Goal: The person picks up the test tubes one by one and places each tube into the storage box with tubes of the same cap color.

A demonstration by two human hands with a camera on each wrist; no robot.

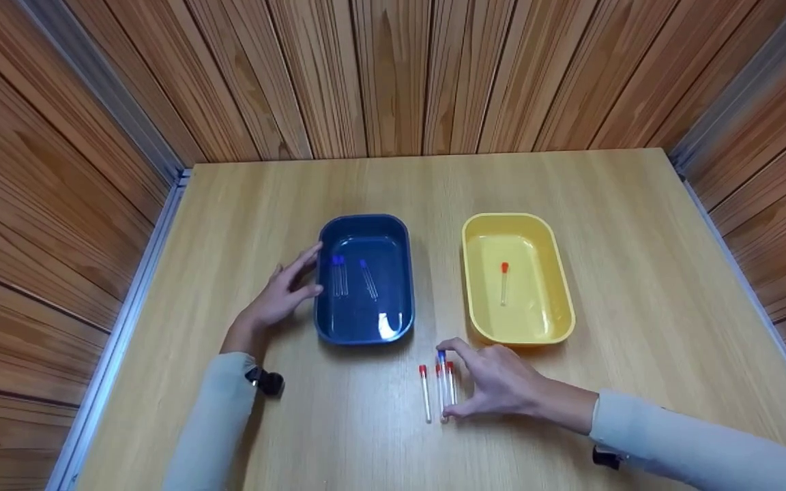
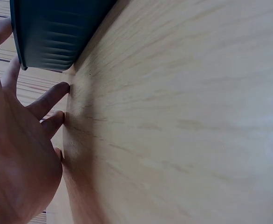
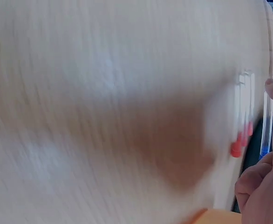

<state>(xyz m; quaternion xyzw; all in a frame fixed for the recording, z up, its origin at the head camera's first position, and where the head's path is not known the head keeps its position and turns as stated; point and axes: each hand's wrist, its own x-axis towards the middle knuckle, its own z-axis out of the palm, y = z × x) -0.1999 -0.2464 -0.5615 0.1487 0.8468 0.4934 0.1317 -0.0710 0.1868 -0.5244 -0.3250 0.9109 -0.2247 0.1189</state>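
Observation:
My right hand point(image 1: 502, 378) pinches a blue-capped test tube point(image 3: 267, 121) by its two ends, between thumb and fingers. In the right wrist view the tube is held above the table. Beneath and beside it, red-capped test tubes point(image 1: 425, 394) lie on the table. My left hand point(image 1: 280, 293) touches the left rim of the blue tray point(image 1: 403, 273) with thumb and finger, its fingers spread. In the left wrist view some of its fingers rest on the table. Three blue-capped test tubes point(image 1: 368, 280) lie inside the blue tray.
A yellow tray point(image 1: 563, 317) stands right of the blue one, behind my right hand. One red-capped test tube point(image 1: 504, 283) lies in it. Wood-panelled walls point(image 1: 393, 82) close off the table point(image 1: 243, 204) at the back and sides.

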